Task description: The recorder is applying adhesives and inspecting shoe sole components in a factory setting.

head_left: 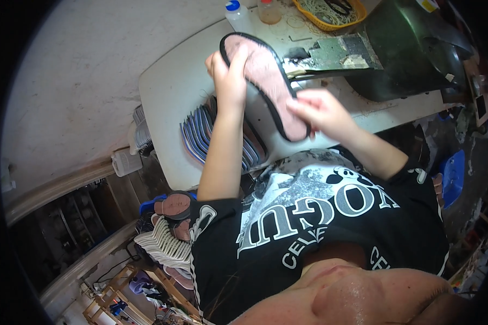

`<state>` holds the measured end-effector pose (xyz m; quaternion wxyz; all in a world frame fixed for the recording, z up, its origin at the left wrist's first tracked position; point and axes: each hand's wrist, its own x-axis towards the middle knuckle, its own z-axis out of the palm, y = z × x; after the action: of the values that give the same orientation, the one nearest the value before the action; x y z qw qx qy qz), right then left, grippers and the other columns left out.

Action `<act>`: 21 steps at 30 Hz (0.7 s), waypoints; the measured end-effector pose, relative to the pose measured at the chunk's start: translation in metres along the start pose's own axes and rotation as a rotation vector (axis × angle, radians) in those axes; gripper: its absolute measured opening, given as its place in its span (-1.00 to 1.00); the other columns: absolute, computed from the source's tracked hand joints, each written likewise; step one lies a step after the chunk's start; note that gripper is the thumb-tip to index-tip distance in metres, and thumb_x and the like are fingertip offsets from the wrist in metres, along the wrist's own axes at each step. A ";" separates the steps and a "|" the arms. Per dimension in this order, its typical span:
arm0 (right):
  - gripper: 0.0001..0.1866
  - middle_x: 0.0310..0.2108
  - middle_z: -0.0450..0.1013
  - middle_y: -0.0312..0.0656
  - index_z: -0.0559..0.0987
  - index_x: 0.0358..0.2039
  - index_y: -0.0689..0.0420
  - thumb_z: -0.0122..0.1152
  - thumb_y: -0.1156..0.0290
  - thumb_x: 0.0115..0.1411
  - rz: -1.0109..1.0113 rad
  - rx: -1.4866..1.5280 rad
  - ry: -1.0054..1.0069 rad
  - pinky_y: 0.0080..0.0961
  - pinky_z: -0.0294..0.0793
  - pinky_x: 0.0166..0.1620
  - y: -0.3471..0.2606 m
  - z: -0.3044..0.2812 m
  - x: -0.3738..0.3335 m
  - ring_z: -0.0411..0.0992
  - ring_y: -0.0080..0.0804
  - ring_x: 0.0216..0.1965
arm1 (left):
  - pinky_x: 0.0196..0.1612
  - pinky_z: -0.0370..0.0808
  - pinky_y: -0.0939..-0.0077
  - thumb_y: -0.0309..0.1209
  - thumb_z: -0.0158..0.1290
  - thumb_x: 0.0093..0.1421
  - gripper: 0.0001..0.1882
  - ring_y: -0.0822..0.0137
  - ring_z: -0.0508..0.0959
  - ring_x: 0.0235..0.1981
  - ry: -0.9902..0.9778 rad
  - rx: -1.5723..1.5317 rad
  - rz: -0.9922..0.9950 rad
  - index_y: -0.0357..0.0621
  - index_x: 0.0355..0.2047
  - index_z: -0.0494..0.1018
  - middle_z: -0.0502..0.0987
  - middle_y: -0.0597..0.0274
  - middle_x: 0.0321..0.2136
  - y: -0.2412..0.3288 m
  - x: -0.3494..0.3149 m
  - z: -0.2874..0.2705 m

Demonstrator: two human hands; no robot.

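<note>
- Pink sole [265, 73]: one.
- Left hand [229, 81]: grasps sole's far end.
- Right hand [322, 112]: grasps its near end.
- Risk, I judge: loose pinch, sole slips.

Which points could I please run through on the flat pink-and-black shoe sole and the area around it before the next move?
1. Left hand gripping the flat, pink-faced, black-rimmed shoe sole: ok, thumb on the pink face toward the far end.
2. Right hand gripping the sole: ok, thumb on the pink face toward the near end.
3. Pink face turned up to the camera: ok.
4. Condition of the underside: cannot tell, hidden.
5. Sole clear of the bulky dark green machine: cannot tell, they overlap in this view.
6. Row of thin, dark, blue-edged soles on the pale tabletop: ok, though partly hidden.
</note>
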<state>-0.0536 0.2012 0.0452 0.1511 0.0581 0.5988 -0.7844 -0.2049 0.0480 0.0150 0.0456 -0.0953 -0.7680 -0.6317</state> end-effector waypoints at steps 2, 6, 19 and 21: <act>-0.67 -0.69 0.38 -0.35 0.48 -0.55 0.21 0.04 0.26 0.29 -0.126 -0.225 -0.069 -0.66 0.25 -0.65 -0.002 0.007 -0.019 0.31 -0.71 -0.71 | 0.15 0.15 0.35 -0.28 0.07 0.21 -0.60 0.17 0.25 0.03 -0.043 -0.244 0.006 -0.37 -0.10 0.32 0.26 0.00 -0.09 0.018 -0.027 -0.015; -0.73 -0.65 0.43 0.00 0.49 -0.49 0.27 0.09 0.31 0.23 -0.390 -0.771 -0.071 -0.32 0.39 -0.50 0.007 -0.004 -0.021 0.42 -0.09 -0.63 | 0.17 0.13 0.28 -0.23 0.03 0.24 -0.57 0.07 0.25 0.04 -0.044 0.168 0.088 -0.36 -0.06 0.29 0.25 -0.06 -0.04 0.002 -0.063 -0.053; -0.32 -0.67 0.46 -0.03 0.54 -0.74 0.18 0.03 -0.25 0.09 0.007 -1.268 0.009 -0.20 0.48 -0.40 0.062 0.005 0.039 0.49 -0.01 -0.52 | 0.19 0.02 -0.04 -0.28 0.13 0.04 -0.66 0.03 0.20 0.13 -0.186 1.159 0.117 -0.14 -0.18 0.44 0.26 -0.02 0.05 -0.036 -0.139 -0.073; -0.44 -0.56 0.50 0.03 0.55 -0.59 0.25 0.10 -0.09 0.13 -0.163 -1.188 -0.029 -0.17 0.49 -0.34 0.089 0.019 0.045 0.50 0.00 -0.52 | 0.21 -0.01 -0.05 -0.32 0.11 0.04 -0.61 0.04 0.19 0.15 -0.151 1.115 0.146 -0.12 -0.10 0.41 0.25 -0.03 0.05 -0.039 -0.142 -0.071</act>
<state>-0.0670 0.1544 -0.0441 0.1053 -0.0930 0.9351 -0.3253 -0.0778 -0.0411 -0.0360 0.0774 -0.1545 -0.9780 -0.1170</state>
